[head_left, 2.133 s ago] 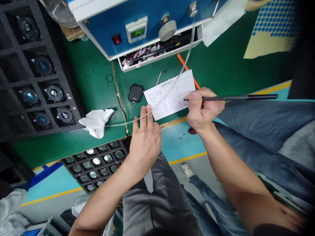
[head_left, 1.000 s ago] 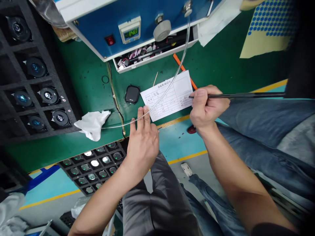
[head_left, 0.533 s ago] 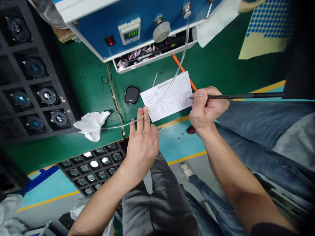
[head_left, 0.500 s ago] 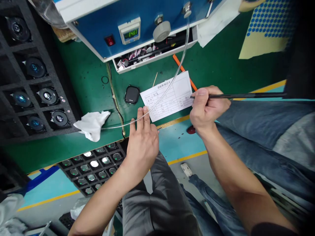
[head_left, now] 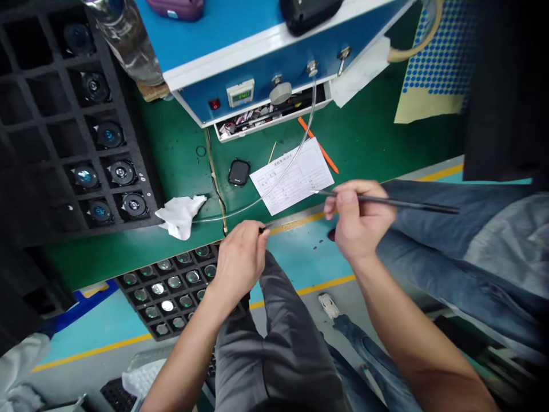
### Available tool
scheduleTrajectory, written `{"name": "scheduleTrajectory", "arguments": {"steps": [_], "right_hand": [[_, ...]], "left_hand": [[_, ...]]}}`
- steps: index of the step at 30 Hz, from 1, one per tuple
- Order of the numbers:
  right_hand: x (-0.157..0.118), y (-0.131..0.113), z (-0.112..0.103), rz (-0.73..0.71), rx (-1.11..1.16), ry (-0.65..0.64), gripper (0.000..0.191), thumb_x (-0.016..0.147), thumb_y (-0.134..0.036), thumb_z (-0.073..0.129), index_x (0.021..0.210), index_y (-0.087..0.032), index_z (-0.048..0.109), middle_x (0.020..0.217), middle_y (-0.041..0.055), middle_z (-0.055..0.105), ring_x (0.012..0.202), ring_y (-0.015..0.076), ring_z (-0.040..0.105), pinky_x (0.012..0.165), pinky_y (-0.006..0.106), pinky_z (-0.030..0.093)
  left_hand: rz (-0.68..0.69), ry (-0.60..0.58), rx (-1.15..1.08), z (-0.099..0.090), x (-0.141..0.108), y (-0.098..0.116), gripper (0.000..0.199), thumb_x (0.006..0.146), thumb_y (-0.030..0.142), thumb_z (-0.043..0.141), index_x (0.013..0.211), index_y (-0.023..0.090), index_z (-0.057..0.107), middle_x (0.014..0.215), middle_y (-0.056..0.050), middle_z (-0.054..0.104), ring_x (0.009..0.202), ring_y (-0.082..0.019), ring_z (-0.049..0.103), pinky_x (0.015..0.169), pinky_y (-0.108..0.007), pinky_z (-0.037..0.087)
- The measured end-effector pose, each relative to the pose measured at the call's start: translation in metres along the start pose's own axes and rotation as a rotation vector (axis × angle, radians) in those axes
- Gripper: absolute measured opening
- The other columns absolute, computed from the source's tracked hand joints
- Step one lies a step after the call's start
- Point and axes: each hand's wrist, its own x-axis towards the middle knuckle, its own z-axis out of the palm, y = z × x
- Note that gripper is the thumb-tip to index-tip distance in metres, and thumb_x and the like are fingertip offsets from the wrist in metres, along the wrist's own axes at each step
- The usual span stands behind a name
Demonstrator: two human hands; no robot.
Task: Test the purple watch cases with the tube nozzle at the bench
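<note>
the right hand (head_left: 359, 220) grips a thin black rod (head_left: 386, 200) between thumb and fingers, its tip just beside a paper form (head_left: 291, 184) — the left hand (head_left: 239, 264) is curled closed, a small dark piece (head_left: 262, 230) showing at its fingertips, too small to tell what. just below sits a tray of lenses (head_left: 120, 288). on the green bench (head_left: 377, 129) lie a tissue (head_left: 180, 216), a clear tube (head_left: 274, 186) across the form, a black square part (head_left: 239, 172) and an orange pen (head_left: 317, 151) — beyond them, a blue tester (head_left: 266, 68).
</note>
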Motion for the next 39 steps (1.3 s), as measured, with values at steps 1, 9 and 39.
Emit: {"name": "scheduleTrajectory", "arguments": {"steps": [1,9,39], "right_hand": [[-0.008,-0.007,0.002,0.045,0.046,-0.062,0.022,0.101,-0.04,0.063,0.089,-0.021,0.065,0.068,-0.0032,0.059,0.05,0.0108,0.057,0.044,0.024,0.045],[-0.028,-0.032,0.014,0.15,0.136,-0.361,0.022,0.103,-0.031,0.058,0.087,-0.02,0.069,0.068,-0.0022,0.06,0.054,0.0097,0.056,0.049,0.023,0.043],[0.037,-0.019,-0.014,0.397,-0.161,-0.084,0.037,0.095,-0.053,0.063,0.104,-0.019,0.075,0.077,0.0024,0.073,0.057,0.0144,0.064,0.051,0.029,0.051]], "left_hand": [[0.007,-0.01,-0.021,0.001,-0.002,0.001,0.026,0.11,0.03,0.038,0.1,0.019,0.058,0.086,-0.005,0.068,0.079,-0.019,0.068,0.073,-0.03,0.052],[0.115,-0.115,-0.045,0.001,0.001,0.005,0.028,0.111,0.031,0.034,0.101,0.018,0.056,0.093,-0.007,0.063,0.083,-0.022,0.06,0.073,-0.033,0.048],[0.093,0.014,0.153,0.027,0.038,0.023,0.039,0.102,0.039,0.06,0.13,0.013,0.055,0.12,-0.015,0.067,0.107,-0.031,0.064,0.083,-0.042,0.054]]}}
